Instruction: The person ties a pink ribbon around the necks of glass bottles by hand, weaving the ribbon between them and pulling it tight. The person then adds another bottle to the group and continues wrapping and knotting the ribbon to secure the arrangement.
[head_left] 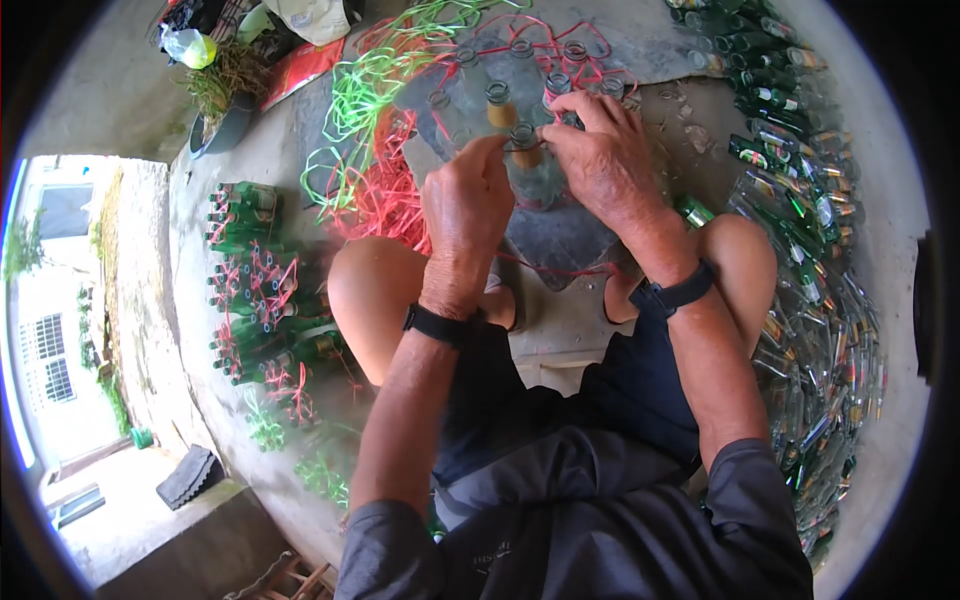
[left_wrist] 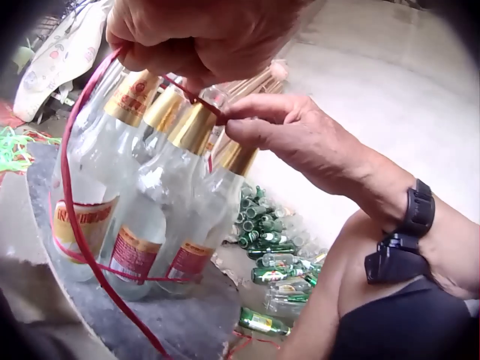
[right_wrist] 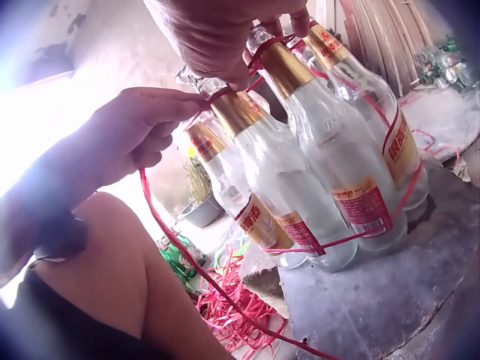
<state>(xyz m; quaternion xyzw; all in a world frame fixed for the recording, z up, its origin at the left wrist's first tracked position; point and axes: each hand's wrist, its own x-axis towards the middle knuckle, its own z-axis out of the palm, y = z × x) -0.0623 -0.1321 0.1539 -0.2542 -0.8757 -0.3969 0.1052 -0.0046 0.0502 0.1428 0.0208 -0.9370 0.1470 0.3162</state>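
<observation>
Several clear glass bottles [right_wrist: 322,150] with gold neck foil stand upright together on a dark slab [left_wrist: 172,315]. A thin red cord [right_wrist: 352,238] runs round their lower bodies, and more red cord crosses at the necks. My left hand [head_left: 468,200] pinches red cord at a front bottle's neck, with a long strand [left_wrist: 71,180] hanging down from it. On the other side of that neck, my right hand [head_left: 605,165] pinches the cord between thumb and forefinger, its other fingers over the neighbouring bottle tops.
Red cord [head_left: 390,185] and green cord [head_left: 365,95] lie heaped left of the slab. Bundled green bottles [head_left: 245,280] stand farther left. Many loose bottles [head_left: 800,250] are piled along the right. A basin [head_left: 222,128] with dry plants is at upper left.
</observation>
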